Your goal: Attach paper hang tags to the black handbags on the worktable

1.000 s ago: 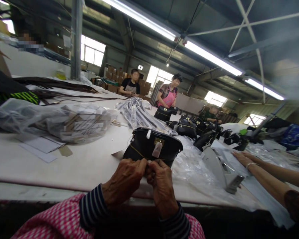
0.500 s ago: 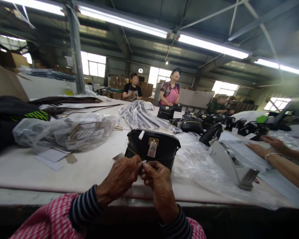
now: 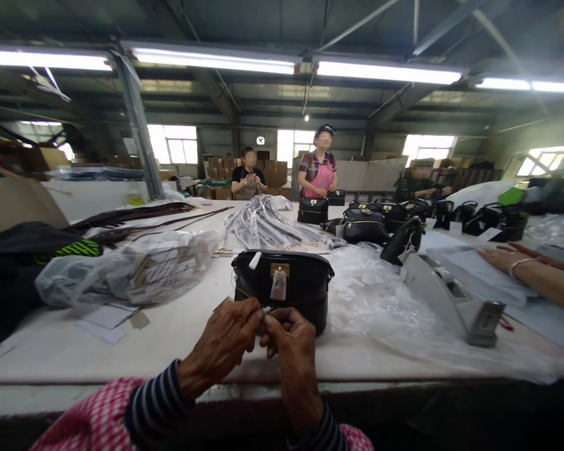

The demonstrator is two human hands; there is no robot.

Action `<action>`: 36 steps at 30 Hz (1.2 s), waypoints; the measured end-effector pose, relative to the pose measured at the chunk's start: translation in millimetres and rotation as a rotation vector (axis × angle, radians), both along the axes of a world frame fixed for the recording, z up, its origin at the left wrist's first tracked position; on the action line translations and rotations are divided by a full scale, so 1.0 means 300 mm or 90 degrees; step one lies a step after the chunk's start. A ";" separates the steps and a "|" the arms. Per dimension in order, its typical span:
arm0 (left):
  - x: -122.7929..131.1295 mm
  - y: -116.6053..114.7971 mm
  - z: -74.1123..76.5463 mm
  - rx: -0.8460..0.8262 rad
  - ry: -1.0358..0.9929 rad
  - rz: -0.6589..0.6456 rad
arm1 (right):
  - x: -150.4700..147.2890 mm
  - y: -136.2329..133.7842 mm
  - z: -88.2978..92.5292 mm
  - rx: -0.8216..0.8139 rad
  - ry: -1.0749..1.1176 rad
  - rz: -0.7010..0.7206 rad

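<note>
A black handbag (image 3: 308, 285) stands upright on the table in front of me, with a gold clasp plate (image 3: 280, 270) and a wrapped, dangling tab (image 3: 278, 286) on its front. A small white wrapped piece (image 3: 254, 260) hangs near its top edge. Low before the bag, my left hand (image 3: 225, 335) and my right hand (image 3: 291, 344) meet, fingertips pinched together. Between them shows the end of a small white piece (image 3: 266, 309). Its kind is too small to make out, and the fingers hide most of it. The hands cover the bag's lower left front.
Left lies a clear plastic bag (image 3: 169, 269) of card pieces, beside dark fabric (image 3: 19, 269). Plastic-wrapped straps (image 3: 263, 222) lie behind the handbag. At right are plastic sheeting (image 3: 361, 300), a grey tape dispenser (image 3: 451, 300), several black bags (image 3: 364, 225) and a co-worker's hands (image 3: 507, 260).
My view has levelled and shifted slightly. My hands stay pinched together at the white piece before the bag. At right, the co-worker's hands have moved closer together over the sheets.
</note>
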State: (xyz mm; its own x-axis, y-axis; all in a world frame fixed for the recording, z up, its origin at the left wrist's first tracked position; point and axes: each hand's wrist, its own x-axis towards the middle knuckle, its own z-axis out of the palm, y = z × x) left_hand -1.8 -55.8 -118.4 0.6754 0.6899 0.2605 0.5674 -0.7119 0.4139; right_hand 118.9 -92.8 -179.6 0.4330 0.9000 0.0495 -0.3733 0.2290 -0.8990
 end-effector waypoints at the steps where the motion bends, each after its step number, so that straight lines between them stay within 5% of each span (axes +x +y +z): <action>1: 0.001 0.001 -0.002 -0.087 -0.049 0.010 | 0.001 -0.001 -0.003 0.002 -0.022 -0.005; 4: 0.007 0.001 -0.001 -0.328 -0.191 0.043 | 0.001 -0.002 -0.011 0.016 -0.115 -0.025; 7: 0.012 -0.001 0.001 -0.380 -0.235 0.035 | -0.003 -0.002 -0.020 0.037 -0.186 -0.052; 12: 0.008 0.008 -0.003 -0.375 -0.237 0.043 | 0.020 -0.031 -0.041 0.062 -0.391 -0.082; 17: 0.004 0.011 0.011 -0.333 -0.186 0.057 | 0.086 -0.064 -0.019 0.207 -0.672 -0.182; 22: 0.001 0.016 0.019 -0.297 -0.138 0.051 | 0.115 -0.050 0.049 0.238 -0.825 -0.105; 27: -0.015 0.022 -0.029 -0.238 -0.121 0.043 | 0.127 -0.026 0.072 0.240 -0.931 -0.087; 32: -0.007 0.060 -0.086 -0.085 -0.170 0.110 | 0.154 0.054 0.017 0.277 -1.097 -0.195; 36: 0.010 0.084 -0.086 -0.253 -0.185 0.091 | 0.156 0.086 -0.024 0.337 -1.135 -0.270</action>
State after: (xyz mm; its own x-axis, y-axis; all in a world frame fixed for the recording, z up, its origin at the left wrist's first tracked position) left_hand 1.2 -30.6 -144.2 0.5055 0.8540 0.1227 0.4686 -0.3912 0.7921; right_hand 165.8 -66.9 -186.8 -0.2684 0.5092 0.8177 0.9208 0.3849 0.0625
